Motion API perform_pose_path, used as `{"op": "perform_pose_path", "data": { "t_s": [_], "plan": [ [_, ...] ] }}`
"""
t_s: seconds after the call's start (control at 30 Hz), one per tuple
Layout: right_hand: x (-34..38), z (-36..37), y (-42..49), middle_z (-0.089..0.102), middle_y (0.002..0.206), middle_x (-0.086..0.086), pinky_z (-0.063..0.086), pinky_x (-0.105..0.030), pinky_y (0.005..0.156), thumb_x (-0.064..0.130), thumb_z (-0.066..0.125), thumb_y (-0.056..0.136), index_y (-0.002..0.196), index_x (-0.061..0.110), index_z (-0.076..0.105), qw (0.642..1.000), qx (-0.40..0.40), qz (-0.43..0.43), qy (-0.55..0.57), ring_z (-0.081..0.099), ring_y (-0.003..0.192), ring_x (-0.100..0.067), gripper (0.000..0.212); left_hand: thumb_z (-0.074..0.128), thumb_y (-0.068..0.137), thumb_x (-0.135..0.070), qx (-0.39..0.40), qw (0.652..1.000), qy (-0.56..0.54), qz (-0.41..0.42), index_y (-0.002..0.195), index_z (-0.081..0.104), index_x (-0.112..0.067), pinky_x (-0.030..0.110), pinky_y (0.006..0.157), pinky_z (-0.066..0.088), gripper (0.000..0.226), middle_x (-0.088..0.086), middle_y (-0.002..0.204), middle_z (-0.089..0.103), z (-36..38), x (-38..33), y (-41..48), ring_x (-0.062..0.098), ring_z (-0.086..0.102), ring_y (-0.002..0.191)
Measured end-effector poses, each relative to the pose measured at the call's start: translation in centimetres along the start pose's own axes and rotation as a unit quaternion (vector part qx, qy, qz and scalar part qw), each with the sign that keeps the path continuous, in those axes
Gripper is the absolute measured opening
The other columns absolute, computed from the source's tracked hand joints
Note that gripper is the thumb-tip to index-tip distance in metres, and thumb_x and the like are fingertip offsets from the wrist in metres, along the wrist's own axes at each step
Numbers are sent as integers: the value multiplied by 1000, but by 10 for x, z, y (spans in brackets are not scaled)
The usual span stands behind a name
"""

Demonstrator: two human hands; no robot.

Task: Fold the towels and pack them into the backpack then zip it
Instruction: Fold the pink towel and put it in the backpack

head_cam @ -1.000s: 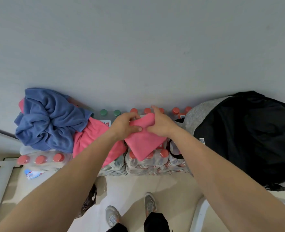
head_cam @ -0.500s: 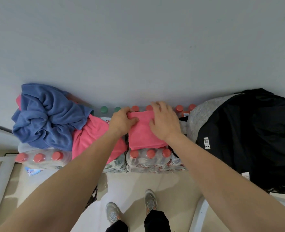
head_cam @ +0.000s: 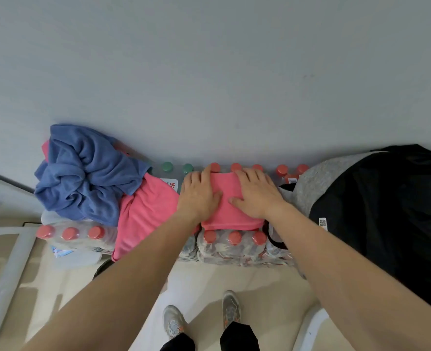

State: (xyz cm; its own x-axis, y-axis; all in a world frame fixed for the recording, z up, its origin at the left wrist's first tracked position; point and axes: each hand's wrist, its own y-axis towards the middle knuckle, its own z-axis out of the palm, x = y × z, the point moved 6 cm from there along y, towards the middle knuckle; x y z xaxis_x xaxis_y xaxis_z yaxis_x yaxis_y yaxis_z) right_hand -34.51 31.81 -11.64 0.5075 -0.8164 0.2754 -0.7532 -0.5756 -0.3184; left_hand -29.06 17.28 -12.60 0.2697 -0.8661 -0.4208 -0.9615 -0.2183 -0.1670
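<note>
A folded pink towel (head_cam: 228, 211) lies flat on top of shrink-wrapped packs of bottles (head_cam: 230, 245). My left hand (head_cam: 200, 196) and my right hand (head_cam: 254, 195) both press flat on it, fingers straight, one on each side. To the left lies another pink towel (head_cam: 143, 214), loose, and on it a crumpled blue towel (head_cam: 82, 173). The black and grey backpack (head_cam: 386, 214) sits at the right, against the wall.
More bottle packs with red caps (head_cam: 70, 234) stand at the left, and green-capped bottles (head_cam: 177, 168) at the back by the grey wall. White chair frames (head_cam: 4, 262) flank me on both sides. My shoes (head_cam: 201, 320) stand on the tiled floor below.
The pink towel went from hanging in my pinching fingers to lying folded on the bottle packs. Both hands opened and flattened on top of it.
</note>
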Motion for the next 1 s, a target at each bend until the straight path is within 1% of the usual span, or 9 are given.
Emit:
{"op": "perform_pose_path", "data": {
  "t_s": [0.13, 0.23, 0.37, 0.47, 0.57, 0.7, 0.8, 0.93, 1.0],
  "plan": [
    [-9, -25, 14, 36, 144, -10, 38, -44, 108, 47, 84, 67, 153, 23, 25, 996, 81, -1, 41, 35, 135, -31, 107, 73, 73, -39, 105, 993, -53, -13, 140, 40, -27, 37, 105, 35, 76, 10, 131, 49, -18, 10, 21, 32, 42, 125],
    [-10, -30, 20, 44, 125, -8, 43, -39, 97, 45, 88, 62, 143, 21, 43, 993, 113, -11, -28, 46, 121, -31, 96, 77, 74, -30, 164, 985, -43, 3, 127, 57, -19, 31, 88, 47, 58, 7, 120, 62, -23, 6, 25, 28, 58, 109],
    [-9, -36, 25, 46, 117, -6, 46, -38, 87, 45, 85, 66, 132, 19, 51, 995, 77, -15, -61, 52, 112, -29, 79, 75, 74, -30, 79, 995, 53, 22, 114, 64, -20, 35, 75, 45, 43, 9, 107, 62, -39, 0, 26, 31, 60, 100],
    [-16, -44, 27, 57, 117, -7, 45, -36, 76, 44, 79, 74, 119, 15, 51, 998, -5, 21, -64, 58, 107, -31, 61, 69, 75, -24, 27, 999, -3, -21, 100, 63, -16, 33, 70, 42, 27, 7, 98, 66, -43, 5, 26, 31, 62, 93],
    [-20, -44, 26, 63, 104, -8, 48, -35, 71, 27, 77, 76, 109, 13, 55, 996, -44, 44, 57, 62, 97, -31, 42, 66, 75, -14, 42, 990, -106, -85, 103, 66, -15, 29, 71, 43, 28, 7, 97, 68, -41, 11, 25, 28, 62, 90],
    [-21, -42, 19, 67, 82, -4, 57, -38, 70, 8, 71, 78, 96, 14, 60, 959, -42, 93, 263, 68, 77, -23, 22, 66, 72, -15, 61, 971, -200, -119, 95, 64, -14, 33, 69, 54, 23, 1, 80, 67, -39, 12, 19, 25, 65, 76],
    [-24, -43, 19, 70, 82, -4, 57, -35, 73, 7, 70, 78, 91, 17, 63, 955, -38, 96, 277, 70, 81, -24, 18, 63, 64, -24, 53, 956, -261, -123, 97, 69, -15, 43, 75, 60, 35, 4, 74, 73, -40, 17, 15, 25, 72, 74],
    [-27, -41, 14, 70, 87, -1, 58, -44, 81, 5, 69, 75, 93, 23, 63, 945, -8, 89, 314, 70, 85, -22, 26, 65, 62, -33, 54, 970, -225, -78, 100, 71, -23, 41, 84, 55, 40, 2, 96, 72, -48, 14, 6, 22, 68, 88],
    [-25, -44, 5, 66, 96, 8, 56, -34, 77, 6, 66, 75, 97, 29, 61, 948, -3, 66, 311, 65, 92, -17, 32, 69, 67, -34, 66, 975, -209, -46, 101, 71, -31, 37, 86, 52, 34, -5, 100, 69, -51, 12, -1, 18, 64, 93]
  ]
}}
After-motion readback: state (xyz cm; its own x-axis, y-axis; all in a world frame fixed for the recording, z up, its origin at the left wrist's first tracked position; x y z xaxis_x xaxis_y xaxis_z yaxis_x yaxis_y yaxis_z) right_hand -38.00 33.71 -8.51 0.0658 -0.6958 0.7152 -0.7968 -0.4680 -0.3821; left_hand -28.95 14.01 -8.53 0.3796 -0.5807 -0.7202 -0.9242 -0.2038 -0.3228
